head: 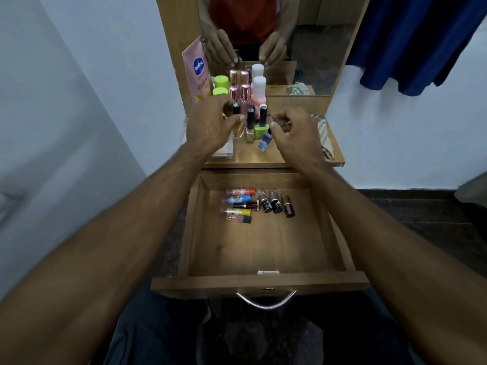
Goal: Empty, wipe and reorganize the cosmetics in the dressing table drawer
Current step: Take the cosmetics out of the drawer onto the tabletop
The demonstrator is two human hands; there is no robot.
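Observation:
The wooden drawer (253, 281) is pulled out below the dressing table top (263, 156). At its back lie several small lipsticks and tubes (241, 204) beside three dark-capped bottles (276, 205). On the table top stand nail polish bottles, pink perfume bottles (238, 86) and a pink bottle with a white cap (259, 92). My left hand (210, 125) grips a black-capped yellowish bottle (236, 111). My right hand (292, 130) pinches the top of a small blue bottle (264, 139), which tilts.
A checked cloth (324, 135) lies on the table's right side. A pink Vaseline sachet (196, 72) leans at the back left, green-capped jars (220, 85) beside it. A mirror (303, 43) stands behind. Blue fabric (416, 43) hangs at right. A clear box (224, 150) sits under my left hand.

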